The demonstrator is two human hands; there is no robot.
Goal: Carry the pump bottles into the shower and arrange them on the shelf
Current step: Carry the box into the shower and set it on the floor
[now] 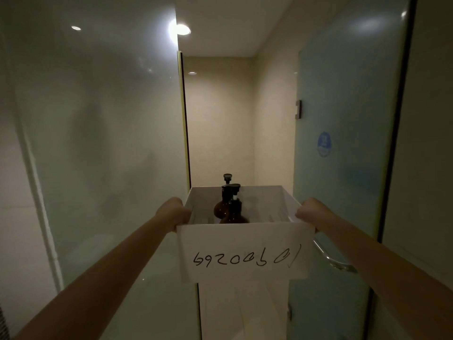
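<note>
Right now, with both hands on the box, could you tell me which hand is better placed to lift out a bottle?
Probably the left hand: the pump bottles stand left of the middle of the box, nearer it. The right hand grips the opposite rim and might steady it.

A round recessed ceiling light [182, 29] glows at upper centre of the frame on a pale ceiling [232, 33], and below it a narrow, dim alcove with plain cream walls [218, 119] runs back through the middle. A large glossy glass panel [98, 143] fills the left half, catching spots of reflected light. At right stands a frosted bluish glass door [348, 82] with a small metal bracket [298, 109] on its edge, a round blue sticker [324, 144] and a chrome handle bar [335, 261] lower down.
</note>
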